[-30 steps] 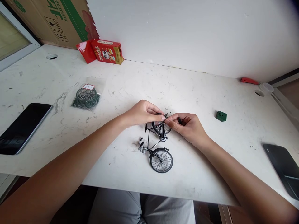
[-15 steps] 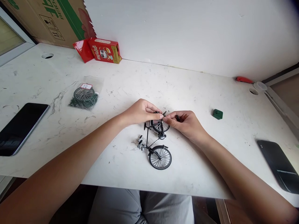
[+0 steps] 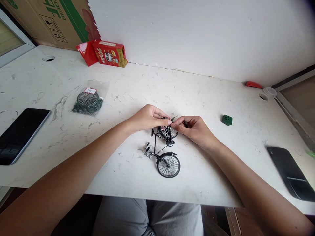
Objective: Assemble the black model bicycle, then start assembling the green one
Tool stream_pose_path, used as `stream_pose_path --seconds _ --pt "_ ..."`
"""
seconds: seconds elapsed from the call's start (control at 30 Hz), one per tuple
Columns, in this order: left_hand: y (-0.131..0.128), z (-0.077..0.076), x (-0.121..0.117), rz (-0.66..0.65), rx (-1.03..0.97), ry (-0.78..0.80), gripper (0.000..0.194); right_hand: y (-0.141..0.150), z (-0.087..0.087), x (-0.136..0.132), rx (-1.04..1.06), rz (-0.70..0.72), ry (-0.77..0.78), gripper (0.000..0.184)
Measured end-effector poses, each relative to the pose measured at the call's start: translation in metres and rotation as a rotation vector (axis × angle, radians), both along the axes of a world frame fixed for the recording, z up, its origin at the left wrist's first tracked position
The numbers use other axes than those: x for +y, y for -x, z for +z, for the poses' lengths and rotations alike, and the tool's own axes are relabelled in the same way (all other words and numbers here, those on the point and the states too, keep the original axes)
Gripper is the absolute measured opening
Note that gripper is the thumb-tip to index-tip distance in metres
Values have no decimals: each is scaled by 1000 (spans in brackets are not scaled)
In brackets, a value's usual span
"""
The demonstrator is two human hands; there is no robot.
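Pinched closed, the left hand (image 3: 147,117) has thumb and fingers on the rear wheel (image 3: 168,132) of a model bicycle (image 3: 162,149), while the right hand (image 3: 197,129) presses thumb and forefinger together beside them; what lies between those tips is too small to tell, but its curled fingers hold a small dark piece (image 3: 185,123). The bicycle lies flat on the white table (image 3: 128,178) between the forearms, front wheel (image 3: 168,165) toward the person. Dark devices lie at either side, a phone (image 3: 23,134) left and a black slab (image 3: 290,172) right. Farther off are a green block (image 3: 226,120), a clear bag (image 3: 88,98) with a wheel inside, and, by the wall, a red carton (image 3: 110,54).
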State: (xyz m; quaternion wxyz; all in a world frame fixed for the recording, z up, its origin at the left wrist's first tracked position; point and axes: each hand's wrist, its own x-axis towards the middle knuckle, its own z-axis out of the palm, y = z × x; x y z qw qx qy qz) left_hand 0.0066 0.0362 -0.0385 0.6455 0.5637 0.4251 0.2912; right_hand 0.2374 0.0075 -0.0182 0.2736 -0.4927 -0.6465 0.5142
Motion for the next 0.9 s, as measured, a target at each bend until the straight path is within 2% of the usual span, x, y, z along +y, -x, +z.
stream_pose_path --seconds 0.27,0.43,0.53,0.7,0.9 --pt "0 4 -2 5 -12 23 41 -3 -11 -4 28 58 -249 24" --pt "-1 7 -2 -5 -1 21 35 -8 -8 -4 -100 147 -567 12" --pt "-1 6 -2 -1 3 17 32 -11 -7 -4 -145 212 -699 19" --pt "0 5 -2 -5 -3 58 32 -13 -7 -5 -233 285 -769 24" --pt "0 5 -3 -12 -7 54 34 -15 -8 -6 -284 286 -736 28"
